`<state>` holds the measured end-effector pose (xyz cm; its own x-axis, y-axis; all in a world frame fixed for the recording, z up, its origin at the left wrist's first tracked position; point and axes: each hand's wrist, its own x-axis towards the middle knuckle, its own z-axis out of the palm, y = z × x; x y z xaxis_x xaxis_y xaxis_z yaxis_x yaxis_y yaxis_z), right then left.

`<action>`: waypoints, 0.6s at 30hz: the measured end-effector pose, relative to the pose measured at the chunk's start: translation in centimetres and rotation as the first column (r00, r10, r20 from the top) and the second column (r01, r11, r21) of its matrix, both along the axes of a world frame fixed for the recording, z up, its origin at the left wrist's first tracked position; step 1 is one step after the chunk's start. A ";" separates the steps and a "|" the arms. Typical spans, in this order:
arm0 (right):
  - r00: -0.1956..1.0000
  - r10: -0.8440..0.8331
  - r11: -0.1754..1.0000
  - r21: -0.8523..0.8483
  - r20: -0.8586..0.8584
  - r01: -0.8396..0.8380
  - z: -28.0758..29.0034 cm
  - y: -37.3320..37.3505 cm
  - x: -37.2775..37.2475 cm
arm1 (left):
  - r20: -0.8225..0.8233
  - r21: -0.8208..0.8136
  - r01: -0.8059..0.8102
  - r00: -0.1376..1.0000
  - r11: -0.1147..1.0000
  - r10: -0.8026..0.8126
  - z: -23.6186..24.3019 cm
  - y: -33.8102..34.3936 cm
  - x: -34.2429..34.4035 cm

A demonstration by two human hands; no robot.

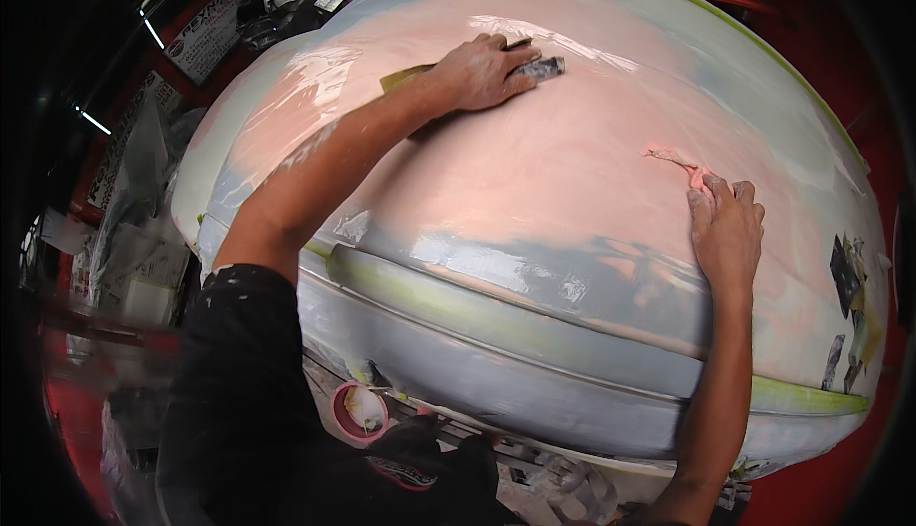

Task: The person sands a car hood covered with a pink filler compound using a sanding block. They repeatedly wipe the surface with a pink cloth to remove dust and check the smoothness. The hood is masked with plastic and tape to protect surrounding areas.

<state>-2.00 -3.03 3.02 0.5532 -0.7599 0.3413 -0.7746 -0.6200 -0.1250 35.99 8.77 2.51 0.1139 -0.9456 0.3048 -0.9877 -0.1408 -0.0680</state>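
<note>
A large curved car body panel (515, 168), patched in pink, grey and pale white, lies before me with a wet shine. Toward its far middle, my left hand (485, 70) is closed over a strip of sandpaper (405, 78), pressing it on the surface. The strip's olive end sticks out to the left, and a dark grey end shows past the fingertips; whether a block is under the palm is hidden. On the right side, my right hand (730, 225) grips a crumpled pink cloth (695, 171) against the panel, one tail of it trailing left.
Several dark sandpaper scraps (844, 278) cling to the panel's right end. A pink bucket (361, 412) with whitish contents stands on the floor by my legs. Plastic sheeting (143, 182) and sign boards (205, 39) line the left. A raised yellow-green ledge (429, 292) crosses the near side.
</note>
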 end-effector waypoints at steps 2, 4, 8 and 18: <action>0.999 0.044 0.999 0.011 0.030 -0.044 0.0 0.2 0.9 | -0.036 0.007 -0.213 0.976 0.977 0.213 0.7 -3.7 2.9; 0.998 0.048 0.999 0.014 0.032 -0.048 0.1 -0.3 0.2 | -0.086 0.026 -0.292 0.952 0.956 0.293 0.8 -5.6 1.7; 1.000 0.023 1.000 0.012 0.009 -0.023 -0.2 -0.6 -0.3 | -0.112 -0.023 -0.179 0.978 0.984 0.176 -0.7 -1.0 -1.9; 1.000 0.015 1.000 0.018 -0.013 -0.015 0.5 0.4 0.2 | -0.043 -0.011 -0.252 0.967 0.968 0.252 0.8 -6.8 2.7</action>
